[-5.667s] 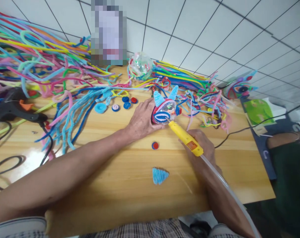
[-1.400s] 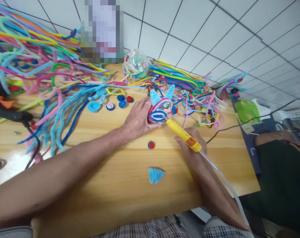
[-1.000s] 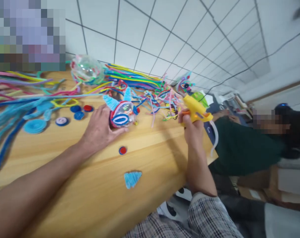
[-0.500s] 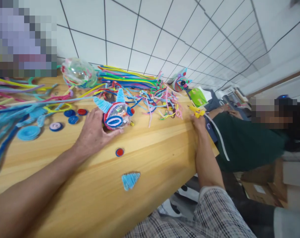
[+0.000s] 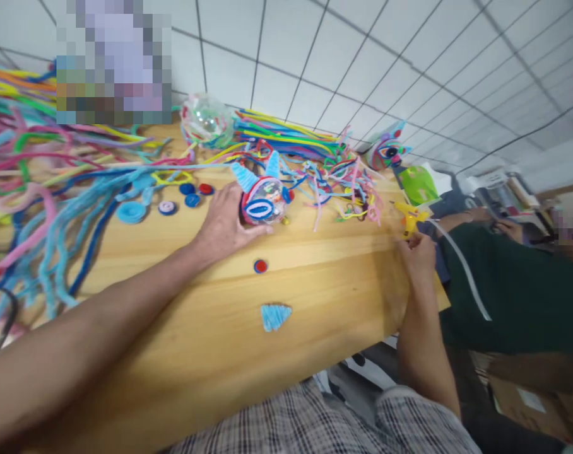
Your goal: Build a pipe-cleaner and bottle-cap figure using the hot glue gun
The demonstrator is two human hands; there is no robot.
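Note:
My left hand [image 5: 227, 221] is wrapped around the back of a clear round ornament [image 5: 273, 200], which has light-blue fuzzy ears, a red rim and a blue-and-white oval eye. At the table's right end, the curled fingers of my right hand [image 5: 421, 252] are at the lower end of a yellow glue gun [image 5: 411, 217]. A long white glue stick [image 5: 464, 265] trails from the gun's back. In front of the ornament lie a small red-and-blue disc [image 5: 260, 266] and a light-blue fuzzy triangle [image 5: 275, 317].
Pipe cleaners [image 5: 286, 135] are bundled along the back, with loose blue ones [image 5: 54, 252] at left. Coiled discs [image 5: 131, 212] lie near them. A clear ball [image 5: 206, 120] and a decorated ornament [image 5: 385, 152] stand behind. A person in dark green [image 5: 518, 284] is at the right.
The view has swung left, so things appear farther right. My right hand has drawn slightly toward me, lower against the glue gun. My left hand stays around the ornament.

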